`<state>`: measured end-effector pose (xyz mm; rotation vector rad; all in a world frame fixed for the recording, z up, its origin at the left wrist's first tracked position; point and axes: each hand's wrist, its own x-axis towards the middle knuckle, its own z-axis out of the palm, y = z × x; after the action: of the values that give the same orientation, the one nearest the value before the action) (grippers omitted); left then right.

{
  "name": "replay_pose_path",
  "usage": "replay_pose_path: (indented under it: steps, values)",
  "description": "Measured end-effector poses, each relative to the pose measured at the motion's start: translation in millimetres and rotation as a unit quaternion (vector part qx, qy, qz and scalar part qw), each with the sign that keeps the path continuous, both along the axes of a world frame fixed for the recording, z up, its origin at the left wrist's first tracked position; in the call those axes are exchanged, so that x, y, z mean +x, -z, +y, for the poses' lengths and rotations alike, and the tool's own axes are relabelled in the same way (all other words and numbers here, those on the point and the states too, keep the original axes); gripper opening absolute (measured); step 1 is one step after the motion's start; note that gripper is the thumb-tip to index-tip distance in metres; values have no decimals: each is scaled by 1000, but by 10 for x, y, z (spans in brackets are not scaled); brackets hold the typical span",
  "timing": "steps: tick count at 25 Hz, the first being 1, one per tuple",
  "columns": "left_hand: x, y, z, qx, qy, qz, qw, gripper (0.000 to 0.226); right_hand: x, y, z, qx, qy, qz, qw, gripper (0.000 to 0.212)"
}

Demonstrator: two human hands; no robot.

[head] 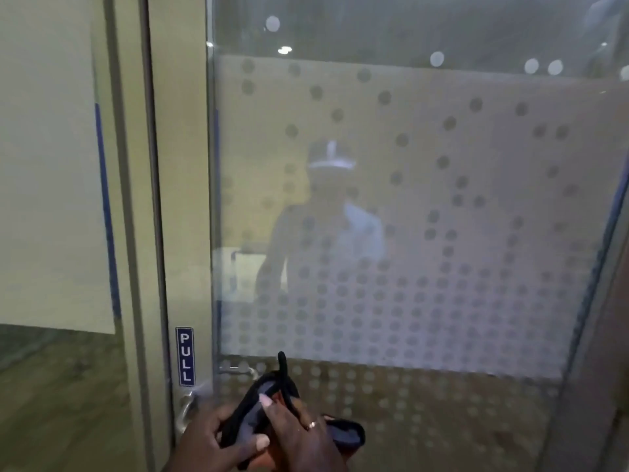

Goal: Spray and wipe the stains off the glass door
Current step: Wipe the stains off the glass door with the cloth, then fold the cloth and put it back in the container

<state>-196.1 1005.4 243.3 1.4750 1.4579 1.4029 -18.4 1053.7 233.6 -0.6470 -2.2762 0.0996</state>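
Observation:
The glass door (425,206) fills the right of the view, with a frosted band of dots and a faint reflection of a person in it. Low in front of it, both hands hold a dark grey cloth with black edging (269,396). My left hand (218,441) grips its lower left part. My right hand (299,434), with a ring on one finger, pinches the cloth from the right. An orange-red patch shows under the cloth. No spray bottle is in view.
A pale door frame (180,199) stands left of the glass, carrying a blue PULL sign (184,356) and a metal handle (187,408) just above my left hand. Further left is a wall panel (51,165) with wood-look floor below.

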Motion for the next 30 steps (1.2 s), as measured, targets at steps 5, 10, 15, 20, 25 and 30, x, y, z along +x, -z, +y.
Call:
replay_pose_path:
  steps: [5,10,15,20,25,30]
  values:
    - [233,244,-599,-20,-124,-98,987,38,94,221,-57,-36,-130,-57,989,63]
    - [338,387,-1511,25,-278,-135,951,40,19,657,-451,-235,-181,263,918,99]
    - [301,439,-2659,78,-381,-207,898,39,-399,1034,-1242,-770,-288,200,533,62]
    - [312,583,-3959,99,-477,-244,839,32,-724,1019,-2345,-829,-460,30,316,83]
    - [413,725,-5333,109,-566,-245,779,36,-1060,1045,-3402,-799,-494,-64,337,114]
    - [570,842,-6509,132,-641,-261,710,31,-1290,1073,-4384,-725,-545,-188,376,113]
